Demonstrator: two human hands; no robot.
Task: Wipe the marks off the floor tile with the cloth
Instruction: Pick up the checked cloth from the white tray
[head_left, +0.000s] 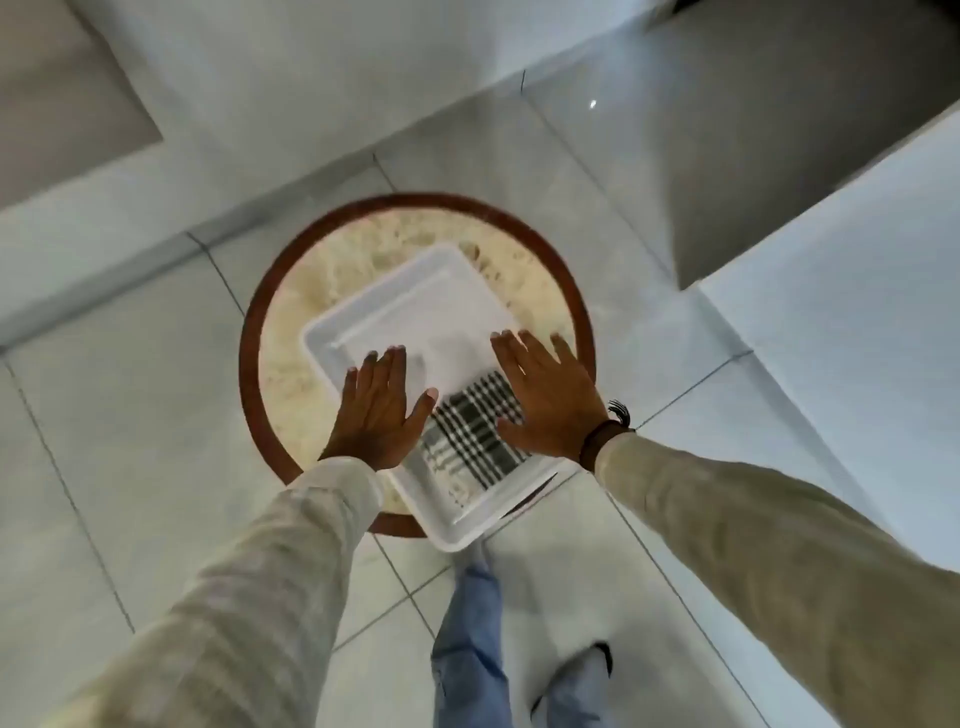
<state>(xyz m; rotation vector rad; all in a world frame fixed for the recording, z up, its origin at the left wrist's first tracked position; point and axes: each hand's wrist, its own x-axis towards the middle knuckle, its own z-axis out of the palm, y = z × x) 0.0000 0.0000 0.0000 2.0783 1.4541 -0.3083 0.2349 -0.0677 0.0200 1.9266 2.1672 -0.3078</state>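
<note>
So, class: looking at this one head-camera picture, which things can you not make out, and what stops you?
- Marks on the floor tile: none can be made out in the head view; glare and blur.
- Checked cloth in the white tray: its sides are covered by the left hand and right hand.
- Round table: its middle is hidden by the tray.
- Feet: one is cut off by the bottom edge.
</note>
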